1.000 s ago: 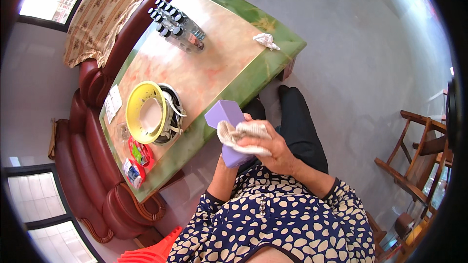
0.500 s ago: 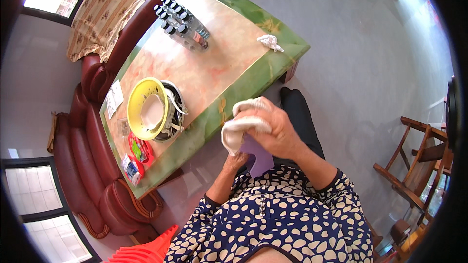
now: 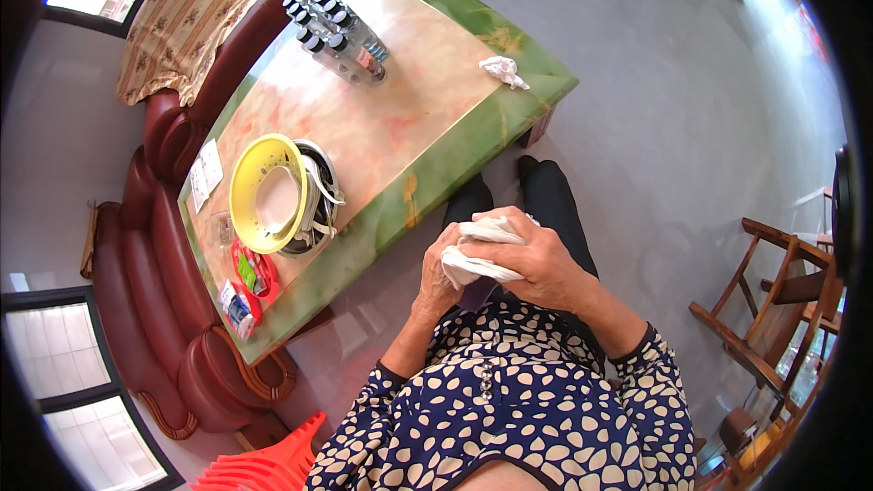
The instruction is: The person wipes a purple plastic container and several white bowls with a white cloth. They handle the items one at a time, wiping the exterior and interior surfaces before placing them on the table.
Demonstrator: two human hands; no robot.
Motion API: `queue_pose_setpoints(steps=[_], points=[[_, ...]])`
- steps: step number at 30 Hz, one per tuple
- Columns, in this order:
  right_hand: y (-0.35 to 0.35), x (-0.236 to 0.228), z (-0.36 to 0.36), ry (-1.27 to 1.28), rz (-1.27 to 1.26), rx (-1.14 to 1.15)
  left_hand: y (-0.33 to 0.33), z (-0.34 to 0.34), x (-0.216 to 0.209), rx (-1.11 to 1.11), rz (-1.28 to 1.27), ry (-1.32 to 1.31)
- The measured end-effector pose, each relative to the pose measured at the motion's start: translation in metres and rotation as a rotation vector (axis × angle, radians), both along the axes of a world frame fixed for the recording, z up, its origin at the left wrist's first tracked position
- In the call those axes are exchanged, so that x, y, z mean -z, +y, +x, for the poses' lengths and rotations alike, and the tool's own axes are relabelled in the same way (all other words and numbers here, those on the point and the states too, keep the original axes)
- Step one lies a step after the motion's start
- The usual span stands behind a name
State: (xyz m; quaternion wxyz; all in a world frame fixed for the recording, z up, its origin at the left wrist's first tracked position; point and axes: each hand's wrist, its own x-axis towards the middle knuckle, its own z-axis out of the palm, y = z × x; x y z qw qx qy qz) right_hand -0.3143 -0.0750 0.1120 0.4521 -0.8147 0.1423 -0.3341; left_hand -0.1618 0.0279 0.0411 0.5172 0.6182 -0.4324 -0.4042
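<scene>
In front of my waist, both hands grip a folded white knit bundle (image 3: 486,250) with a soft, thick edge. It looks like white-and-purple work gloves; a dark purple part (image 3: 477,294) shows beneath. My left hand (image 3: 440,271) holds its left side, with the fingertips partly hidden. Over the right side and top, my right hand (image 3: 544,264) is wrapped, its thumb pressed along the front. The bundle is held in the air, apart from the table (image 3: 418,191).
On the green-edged table stand a yellow basin (image 3: 238,195) nested by other vessels, several dark-capped bottles (image 3: 350,50), red containers (image 3: 258,271) and a crumpled white tissue (image 3: 503,72). A maroon sofa (image 3: 164,300) lies left, red stacked stools (image 3: 273,459) lower left, a wooden chair (image 3: 773,309) right.
The white knit bundle has been drawn together and lowered slightly. My left hand, mostly hidden before, now shows at its side, and less purple hangs below. The view has shifted slightly.
</scene>
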Motion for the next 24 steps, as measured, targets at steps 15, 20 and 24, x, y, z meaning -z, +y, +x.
queue_pose_setpoints(steps=[15,20,24], points=[[0.011,0.008,0.006,0.183,0.141,0.251,-0.006,-0.004,-0.022,-0.071,-0.003,-0.808],[-0.007,0.037,0.013,0.329,0.261,0.219,-0.002,-0.015,-0.031,0.003,-0.036,-0.930],[-0.013,0.048,0.014,0.260,0.704,0.131,-0.001,-0.015,-0.033,-0.001,-0.052,-0.972]])
